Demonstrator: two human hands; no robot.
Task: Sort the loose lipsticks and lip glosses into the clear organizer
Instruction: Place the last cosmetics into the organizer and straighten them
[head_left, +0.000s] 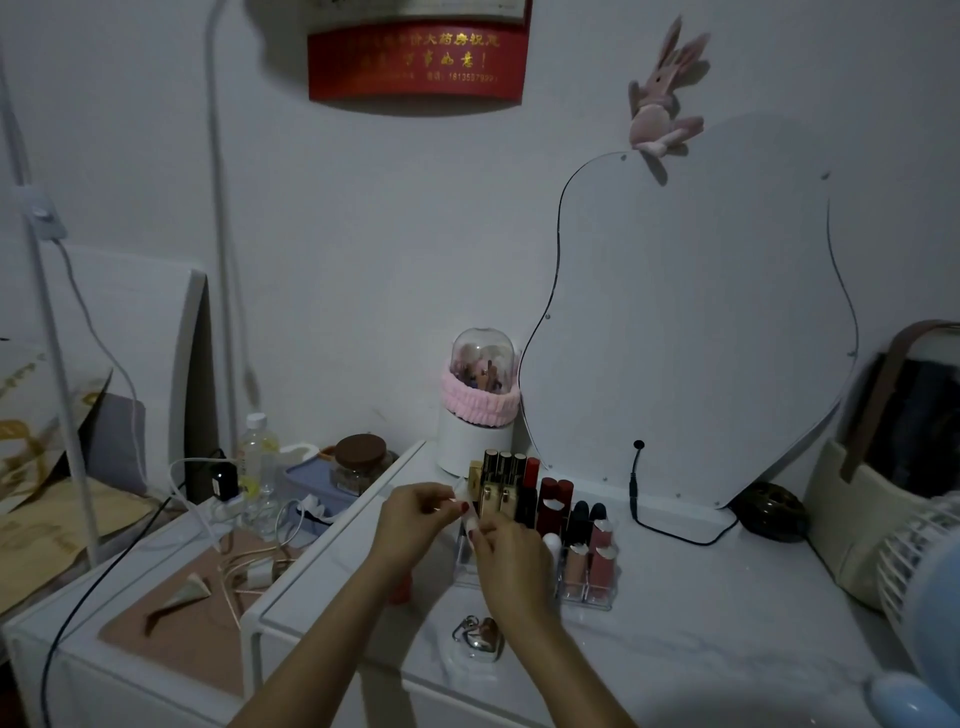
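— What are your hands doing right now?

— I'm holding both of them together just in front of the clear organizer (584, 597), above the white vanity top (701, 623). My left hand (415, 519) is curling its fingertips around a small pale tube (465, 493), and my right hand (511, 561) is pinching the lower end of the same tube between thumb and forefinger. The fingers on both hands are pressed close, not spread. The light is dim, so I'm unable to say whether the tube is a lipstick or a gloss.

— And where is the organizer sitting?

— It's standing on the vanity top, just in front of the wavy-edged mirror (685, 322) and beside the domed brush holder (480, 400) with its pink band. Its back rows are holding the gold-cased lipsticks (501, 483) upright, the dark red lipsticks (553, 506) are standing next to them, and the pink lip glosses (587, 561) are filling the front right compartments.

— Anything loose nearby?

— A heart-shaped silver keychain (480, 642) is lying on the vanity top, near my right wrist. Something red is peeking out under my left forearm, but I'm not able to tell what it is. A dark cable (670, 532) is trailing from the mirror across the top, behind the organizer.
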